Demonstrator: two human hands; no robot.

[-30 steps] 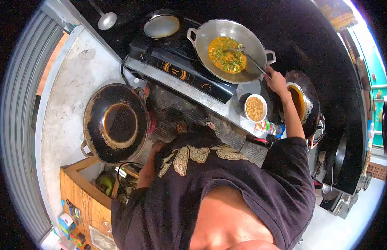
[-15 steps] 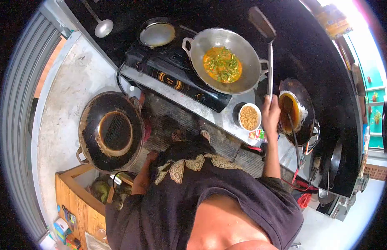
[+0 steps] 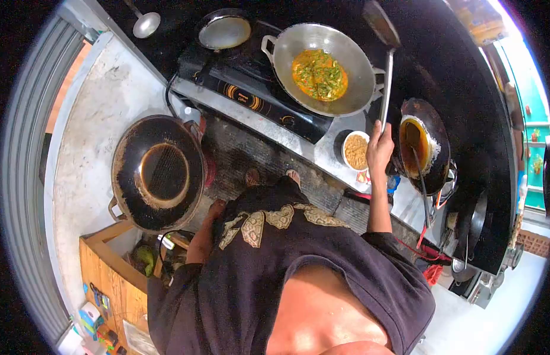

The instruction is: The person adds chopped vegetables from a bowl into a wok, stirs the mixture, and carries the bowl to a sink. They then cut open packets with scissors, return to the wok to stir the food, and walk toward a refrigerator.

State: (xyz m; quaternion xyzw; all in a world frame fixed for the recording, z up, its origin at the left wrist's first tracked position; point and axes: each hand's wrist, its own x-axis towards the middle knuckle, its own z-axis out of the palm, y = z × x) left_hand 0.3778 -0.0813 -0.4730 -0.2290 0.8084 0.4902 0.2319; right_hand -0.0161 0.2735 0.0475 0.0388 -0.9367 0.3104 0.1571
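Note:
My right hand (image 3: 380, 148) is closed around the handle of a metal spatula (image 3: 384, 26), its flat blade raised to the right of the wok. Orange sauce with chopped green vegetables (image 3: 320, 76) lies in the silver wok (image 3: 352, 59) on the gas stove (image 3: 251, 102). Just left of my right hand is a white cup (image 3: 345, 148) of brown crumbly food. My left hand (image 3: 216, 208) hangs low at my side, near the large dark wok (image 3: 124, 177); its fingers are too small and dark to make out.
A small pan (image 3: 225, 32) sits on the stove's left burner, with a ladle (image 3: 146, 25) farther left. Another wok (image 3: 432, 121) with dark oil and a long-handled utensil stands at right. A wooden cabinet (image 3: 112, 272) is at lower left.
The view has shifted slightly, so the stove and wok appear higher. My right hand still grips the spatula, which stays raised beside the wok. My left hand remains low at my side.

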